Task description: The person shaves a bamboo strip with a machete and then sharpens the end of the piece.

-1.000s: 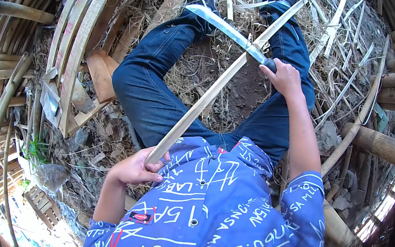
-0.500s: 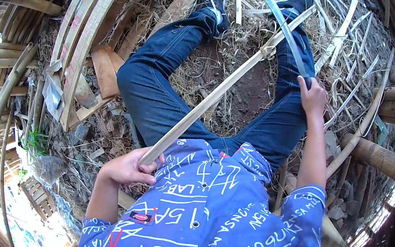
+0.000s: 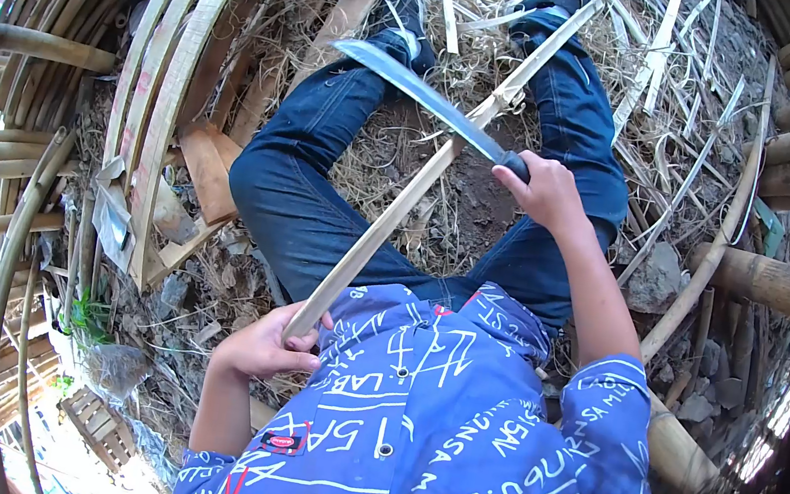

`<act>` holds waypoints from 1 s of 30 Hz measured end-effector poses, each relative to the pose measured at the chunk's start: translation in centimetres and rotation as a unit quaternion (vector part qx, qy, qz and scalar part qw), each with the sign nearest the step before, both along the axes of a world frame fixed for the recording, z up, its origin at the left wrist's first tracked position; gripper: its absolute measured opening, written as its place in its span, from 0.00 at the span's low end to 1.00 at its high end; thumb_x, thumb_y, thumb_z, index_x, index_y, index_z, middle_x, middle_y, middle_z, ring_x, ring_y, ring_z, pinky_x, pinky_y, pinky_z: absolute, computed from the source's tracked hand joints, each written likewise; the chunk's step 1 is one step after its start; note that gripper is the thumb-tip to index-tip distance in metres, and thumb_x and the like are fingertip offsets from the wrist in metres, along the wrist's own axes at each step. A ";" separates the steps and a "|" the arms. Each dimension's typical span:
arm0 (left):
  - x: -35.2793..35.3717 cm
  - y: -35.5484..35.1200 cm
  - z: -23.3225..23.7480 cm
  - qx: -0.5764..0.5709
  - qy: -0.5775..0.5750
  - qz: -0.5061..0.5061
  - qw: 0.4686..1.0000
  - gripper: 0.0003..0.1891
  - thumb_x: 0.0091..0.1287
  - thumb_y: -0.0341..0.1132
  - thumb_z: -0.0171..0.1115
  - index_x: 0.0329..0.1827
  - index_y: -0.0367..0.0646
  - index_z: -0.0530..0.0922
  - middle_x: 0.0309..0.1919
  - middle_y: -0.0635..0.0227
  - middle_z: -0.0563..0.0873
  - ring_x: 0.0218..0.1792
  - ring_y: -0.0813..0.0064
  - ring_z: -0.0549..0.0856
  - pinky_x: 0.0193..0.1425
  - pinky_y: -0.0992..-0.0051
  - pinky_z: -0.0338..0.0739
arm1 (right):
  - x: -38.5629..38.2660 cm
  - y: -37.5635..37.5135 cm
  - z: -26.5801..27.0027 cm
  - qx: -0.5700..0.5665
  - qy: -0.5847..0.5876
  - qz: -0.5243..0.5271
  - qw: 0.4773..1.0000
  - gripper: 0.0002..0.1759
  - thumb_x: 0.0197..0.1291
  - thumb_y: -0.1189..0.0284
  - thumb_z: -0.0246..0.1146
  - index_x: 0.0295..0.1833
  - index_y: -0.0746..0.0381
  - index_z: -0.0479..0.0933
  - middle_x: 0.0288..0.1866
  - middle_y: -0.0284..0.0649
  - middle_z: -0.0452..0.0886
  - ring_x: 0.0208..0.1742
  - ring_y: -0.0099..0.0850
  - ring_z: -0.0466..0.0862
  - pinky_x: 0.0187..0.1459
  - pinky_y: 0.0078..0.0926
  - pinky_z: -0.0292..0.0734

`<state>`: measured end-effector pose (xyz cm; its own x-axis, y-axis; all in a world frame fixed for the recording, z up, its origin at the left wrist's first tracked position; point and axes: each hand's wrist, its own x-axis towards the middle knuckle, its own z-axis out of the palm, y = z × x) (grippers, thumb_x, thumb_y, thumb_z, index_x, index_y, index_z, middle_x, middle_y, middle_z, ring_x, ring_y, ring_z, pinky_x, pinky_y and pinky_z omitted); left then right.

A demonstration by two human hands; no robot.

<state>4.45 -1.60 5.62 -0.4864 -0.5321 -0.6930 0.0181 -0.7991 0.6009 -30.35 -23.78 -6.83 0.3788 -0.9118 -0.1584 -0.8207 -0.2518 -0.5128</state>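
left hand [image 3: 265, 348] grips a long pale bamboo strip [image 3: 401, 202], right hand [image 3: 549, 193] clasps a curved machete [image 3: 417, 88] across it.

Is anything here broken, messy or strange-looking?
The bamboo strip held by the left hand looks frayed, a sliver peeling off just past where the machete in the right hand crosses it. Loose slivers litter the ground around the legs.

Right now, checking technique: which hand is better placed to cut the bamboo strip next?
Probably the right hand: it grips the machete, blade crossing the bamboo strip; left hand holds its near end.
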 end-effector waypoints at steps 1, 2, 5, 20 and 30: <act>0.0 0.2 0.0 -0.008 -0.007 -0.007 1.000 0.25 0.58 0.24 0.71 0.57 0.41 0.69 0.24 0.85 0.61 0.25 0.92 0.61 0.29 0.86 0.56 | -0.2 -0.5 -0.3 0.000 -0.002 0.003 1.000 0.31 0.61 0.41 0.59 0.35 0.62 0.79 0.28 0.54 0.83 0.35 0.54 0.84 0.39 0.49 0.79; 0.1 0.7 -0.5 -0.001 0.008 0.002 1.000 0.26 0.58 0.24 0.71 0.57 0.42 0.69 0.24 0.85 0.61 0.25 0.91 0.61 0.29 0.86 0.56 | -0.6 -1.1 -0.5 0.006 -0.003 -0.004 1.000 0.31 0.61 0.41 0.60 0.35 0.63 0.79 0.28 0.55 0.83 0.35 0.54 0.84 0.39 0.49 0.79; -0.5 0.5 0.2 -0.008 0.015 0.000 1.000 0.26 0.58 0.24 0.71 0.57 0.42 0.69 0.24 0.85 0.60 0.24 0.91 0.60 0.29 0.86 0.56 | -1.4 -2.4 -0.5 0.010 0.010 -0.013 1.000 0.32 0.61 0.40 0.58 0.36 0.63 0.79 0.30 0.54 0.83 0.36 0.54 0.84 0.40 0.50 0.78; 2.0 3.0 0.1 0.004 0.026 0.000 1.000 0.26 0.56 0.22 0.71 0.55 0.41 0.69 0.24 0.85 0.61 0.26 0.92 0.61 0.30 0.86 0.56 | -5.6 -7.0 -1.3 -0.112 0.179 -0.158 0.965 0.36 0.63 0.37 0.53 0.36 0.63 0.79 0.29 0.54 0.84 0.36 0.53 0.86 0.39 0.49 0.81; 0.4 0.3 -0.2 -0.019 -0.006 -0.001 1.000 0.24 0.58 0.27 0.73 0.55 0.41 0.70 0.24 0.85 0.61 0.25 0.91 0.60 0.29 0.85 0.56 | -4.6 -1.3 3.3 0.001 -0.081 -0.069 0.994 0.26 0.63 0.48 0.62 0.35 0.63 0.79 0.22 0.50 0.80 0.28 0.50 0.82 0.32 0.40 0.74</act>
<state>4.86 -1.29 5.38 -0.4790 -0.5575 -0.6780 0.0080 -0.7751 0.6318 -34.99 -25.09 -3.49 0.2716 -0.9563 -0.1084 -0.7544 -0.1416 -0.6410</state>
